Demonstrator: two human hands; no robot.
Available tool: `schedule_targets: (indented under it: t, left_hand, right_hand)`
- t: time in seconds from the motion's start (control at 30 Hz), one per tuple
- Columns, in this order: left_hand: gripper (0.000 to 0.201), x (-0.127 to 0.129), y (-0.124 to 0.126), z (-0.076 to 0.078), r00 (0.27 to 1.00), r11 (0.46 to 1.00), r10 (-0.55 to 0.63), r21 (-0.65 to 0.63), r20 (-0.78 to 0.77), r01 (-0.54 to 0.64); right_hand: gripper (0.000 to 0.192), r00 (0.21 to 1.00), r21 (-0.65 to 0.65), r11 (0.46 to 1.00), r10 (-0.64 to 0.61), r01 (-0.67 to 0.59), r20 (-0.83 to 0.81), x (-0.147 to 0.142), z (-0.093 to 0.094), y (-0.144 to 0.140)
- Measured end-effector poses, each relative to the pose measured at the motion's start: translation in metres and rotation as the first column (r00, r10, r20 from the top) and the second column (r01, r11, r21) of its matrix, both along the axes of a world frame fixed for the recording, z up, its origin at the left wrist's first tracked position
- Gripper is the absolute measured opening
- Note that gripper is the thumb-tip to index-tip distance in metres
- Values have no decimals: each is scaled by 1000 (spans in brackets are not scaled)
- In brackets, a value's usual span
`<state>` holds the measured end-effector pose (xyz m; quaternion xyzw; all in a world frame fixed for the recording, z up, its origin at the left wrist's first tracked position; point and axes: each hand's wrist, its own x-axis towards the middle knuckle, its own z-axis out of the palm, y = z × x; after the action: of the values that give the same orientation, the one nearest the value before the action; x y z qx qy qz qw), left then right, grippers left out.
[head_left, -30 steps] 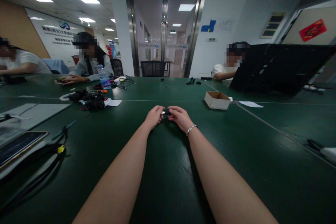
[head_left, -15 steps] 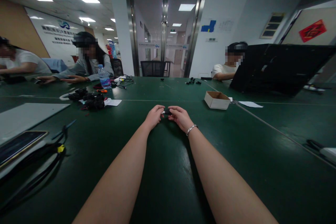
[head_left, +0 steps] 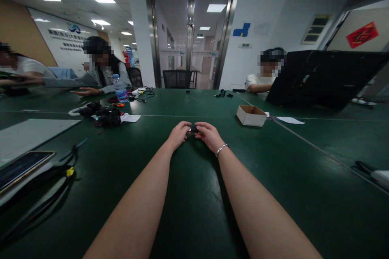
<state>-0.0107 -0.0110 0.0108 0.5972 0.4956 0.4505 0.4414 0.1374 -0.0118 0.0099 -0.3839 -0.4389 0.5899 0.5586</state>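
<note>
Left hand [head_left: 178, 134] and right hand [head_left: 208, 134] pinch a small black part [head_left: 193, 129] together over the dark green counter [head_left: 194, 194]; far wall lettering is unreadable; glass doors [head_left: 191, 34] stand beyond

Dark green table [head_left: 194, 210], its top crossed by pale seam lines. Right of centre, an open cardboard box [head_left: 251, 115]; just beyond it, a paper sheet [head_left: 290, 120]. Far right, a black laptop [head_left: 322, 77]. Left of centre, a heap of black parts [head_left: 105, 116] touching a white slip [head_left: 130, 118]; behind these, a water bottle [head_left: 121, 89] and loose cables [head_left: 142, 92]. Near left edge, a grey board [head_left: 27, 135], a phone [head_left: 21, 166] and black straps [head_left: 57, 178]. Small black pieces [head_left: 223, 94] lie at the far edge.
</note>
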Motion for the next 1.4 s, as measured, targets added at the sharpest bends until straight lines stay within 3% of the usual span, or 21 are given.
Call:
schedule_targets:
  t: [1.4]
  left_hand:
    - [26, -2, 4, -4, 999, 999, -42, 13, 9, 42]
  right_hand:
    - [15, 1000, -9, 1000, -7, 6, -6, 0, 3, -2]
